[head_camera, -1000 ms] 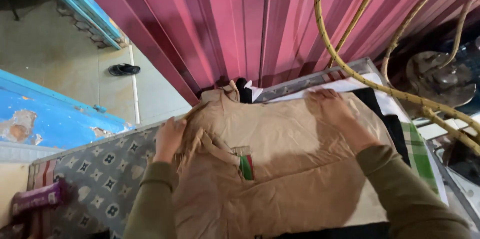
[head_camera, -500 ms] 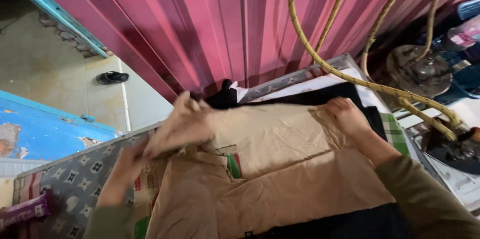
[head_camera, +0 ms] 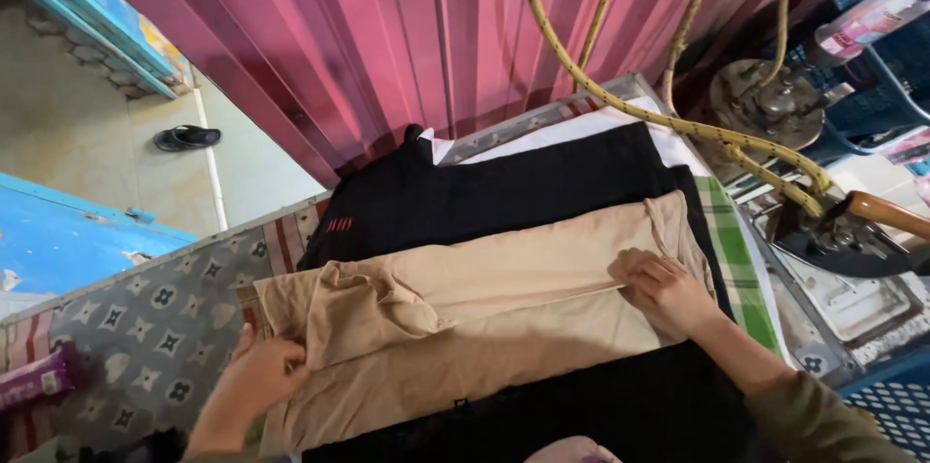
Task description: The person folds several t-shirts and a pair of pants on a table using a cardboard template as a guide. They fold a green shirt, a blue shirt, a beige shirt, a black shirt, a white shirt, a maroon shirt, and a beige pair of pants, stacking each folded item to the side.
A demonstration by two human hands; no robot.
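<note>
wall: corrugated pink metal (head_camera: 387,27) | floor: pale concrete (head_camera: 87,143), perhaps tiled | blue door frame (head_camera: 87,13)

A purple packet (head_camera: 37,378) lies at the table's left edge. At the top right corner, a white bottle with a pink label (head_camera: 869,15) lies, seemingly in a blue crate (head_camera: 877,109).

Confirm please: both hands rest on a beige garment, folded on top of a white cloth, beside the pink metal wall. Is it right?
One detail is wrong. In the head view, the beige garment lies on a black cloth, not a white one. The rest holds: the left hand and the right hand both rest on it, beside the pink metal wall.
</note>
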